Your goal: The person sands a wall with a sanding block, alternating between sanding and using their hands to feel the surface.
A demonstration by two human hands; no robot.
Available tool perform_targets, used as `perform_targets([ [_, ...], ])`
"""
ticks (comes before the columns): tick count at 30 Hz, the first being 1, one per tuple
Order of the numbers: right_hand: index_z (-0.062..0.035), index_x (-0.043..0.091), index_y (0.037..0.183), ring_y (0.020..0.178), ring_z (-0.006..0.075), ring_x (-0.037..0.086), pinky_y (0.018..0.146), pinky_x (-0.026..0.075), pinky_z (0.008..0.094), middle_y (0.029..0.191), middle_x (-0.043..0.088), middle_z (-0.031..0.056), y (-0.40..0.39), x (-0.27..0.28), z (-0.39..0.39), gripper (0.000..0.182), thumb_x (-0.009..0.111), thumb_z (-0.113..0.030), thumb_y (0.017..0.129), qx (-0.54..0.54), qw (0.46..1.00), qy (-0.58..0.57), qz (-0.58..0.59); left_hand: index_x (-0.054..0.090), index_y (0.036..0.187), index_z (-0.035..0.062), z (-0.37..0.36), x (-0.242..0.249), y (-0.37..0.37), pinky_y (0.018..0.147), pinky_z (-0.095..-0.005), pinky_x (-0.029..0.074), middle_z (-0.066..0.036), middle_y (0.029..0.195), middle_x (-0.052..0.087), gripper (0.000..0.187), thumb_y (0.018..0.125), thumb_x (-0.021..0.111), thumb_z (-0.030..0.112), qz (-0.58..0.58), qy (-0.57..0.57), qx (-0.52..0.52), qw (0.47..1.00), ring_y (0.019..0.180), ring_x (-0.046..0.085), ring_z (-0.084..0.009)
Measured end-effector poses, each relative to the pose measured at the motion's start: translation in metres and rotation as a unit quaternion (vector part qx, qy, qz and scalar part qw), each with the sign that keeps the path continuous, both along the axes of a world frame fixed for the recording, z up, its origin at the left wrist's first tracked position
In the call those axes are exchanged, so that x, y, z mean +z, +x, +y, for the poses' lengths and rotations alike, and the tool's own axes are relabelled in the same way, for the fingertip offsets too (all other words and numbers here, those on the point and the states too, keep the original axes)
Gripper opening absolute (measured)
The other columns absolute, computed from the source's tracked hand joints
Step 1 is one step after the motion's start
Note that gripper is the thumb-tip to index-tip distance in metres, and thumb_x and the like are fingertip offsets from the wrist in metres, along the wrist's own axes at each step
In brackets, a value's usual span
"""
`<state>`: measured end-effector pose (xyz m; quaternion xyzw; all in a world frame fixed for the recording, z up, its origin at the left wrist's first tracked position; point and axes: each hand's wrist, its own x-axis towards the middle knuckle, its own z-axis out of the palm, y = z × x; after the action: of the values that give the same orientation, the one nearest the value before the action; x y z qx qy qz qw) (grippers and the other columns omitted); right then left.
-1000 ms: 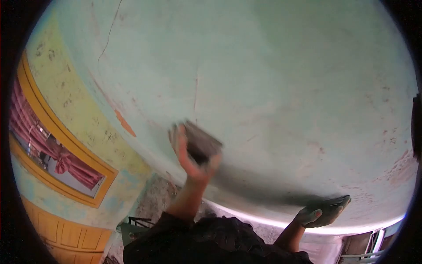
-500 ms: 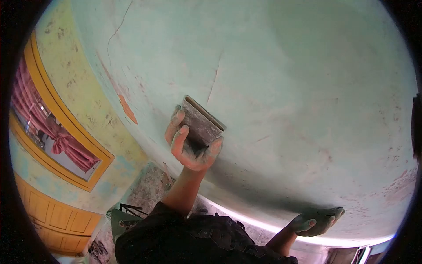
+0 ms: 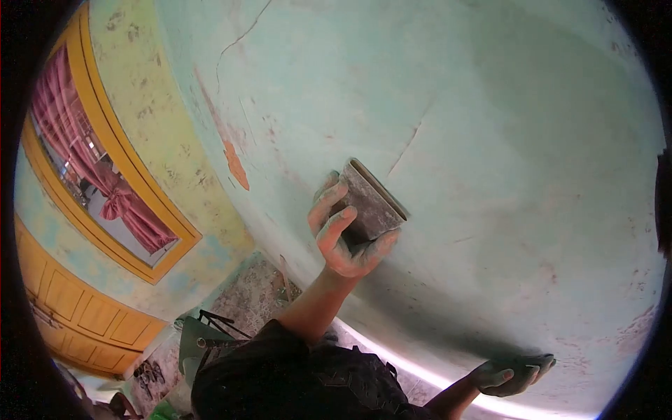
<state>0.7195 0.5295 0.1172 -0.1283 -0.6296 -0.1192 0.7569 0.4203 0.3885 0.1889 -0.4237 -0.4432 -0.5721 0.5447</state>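
Note:
My left hand (image 3: 346,241) is wrapped around a dusty grey-brown sanding block (image 3: 374,203), fingers on one side and thumb on the other. The block's long narrow edge lies at the pale green wall (image 3: 504,189), just below a thin slanting crack. Dust coats my fingers. Lower right, my right hand (image 3: 514,376) is up at the wall's surface, fingers extended and slightly curved, with deep shadow around it. No tool shows in that hand, though its wall-facing side is hidden.
At left, a yellow-framed window (image 3: 171,252) has a pink curtain (image 3: 129,210) tied back. Below it is a yellow panelled door (image 3: 77,308). An orange bare patch (image 3: 236,166) marks the wall near the corner. A green object (image 3: 192,343) with dark bars stands beside my body.
The view has shifted, so the window and wall marks sit further right. My left hand still grips the sanding block at the wall. My right hand stays at the lower wall.

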Motion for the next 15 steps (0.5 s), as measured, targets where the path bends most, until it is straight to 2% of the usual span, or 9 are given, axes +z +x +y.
perform_targets([
  [7,0.0014,0.045,0.129,0.127,0.0427,0.041,0.105,0.033,0.0526,0.133,0.044,0.0285,0.003,0.002,0.001,0.041,0.037,-0.022,0.096,-0.031,0.999,0.011,-0.019,0.041,0.117,0.0067,0.002,0.0,-0.001,0.099,-0.0555,0.039,-0.019,0.122,0.043,0.056,0.079,0.074,0.031,-0.004,0.005,-0.013,1.0,0.114,0.047,-0.0362],
  [10,0.0009,0.045,0.129,0.127,0.0428,0.04,0.106,0.032,0.053,0.133,0.044,0.0283,0.069,-0.075,0.047,0.041,0.037,-0.022,0.096,-0.015,0.998,-0.056,-0.037,0.042,0.115,0.0065,0.003,0.0,-0.002,0.099,-0.0559,0.039,-0.019,0.12,0.044,0.054,0.079,0.073,0.031,0.003,0.013,-0.013,1.0,0.115,0.046,-0.0361],
  [13,0.0008,0.045,0.128,0.128,0.0429,0.038,0.106,0.031,0.0533,0.133,0.043,0.0284,-0.002,0.002,-0.001,0.041,0.036,-0.022,0.096,-0.034,0.999,0.002,-0.002,0.043,0.114,0.0056,0.003,0.0,-0.002,0.1,-0.0561,0.038,-0.018,0.119,0.045,0.052,0.079,0.073,0.031,0.007,0.005,0.008,1.0,0.115,0.046,-0.0364],
  [15,0.0005,0.045,0.128,0.129,0.0431,0.037,0.106,0.031,0.0533,0.134,0.043,0.0286,-0.004,0.004,-0.006,0.041,0.035,-0.023,0.096,-0.04,0.999,-0.008,-0.004,0.044,0.113,0.005,0.003,-0.001,-0.002,0.1,-0.0562,0.038,-0.019,0.119,0.046,0.051,0.079,0.073,0.031,0.003,0.01,0.003,1.0,0.114,0.047,-0.0365],
])
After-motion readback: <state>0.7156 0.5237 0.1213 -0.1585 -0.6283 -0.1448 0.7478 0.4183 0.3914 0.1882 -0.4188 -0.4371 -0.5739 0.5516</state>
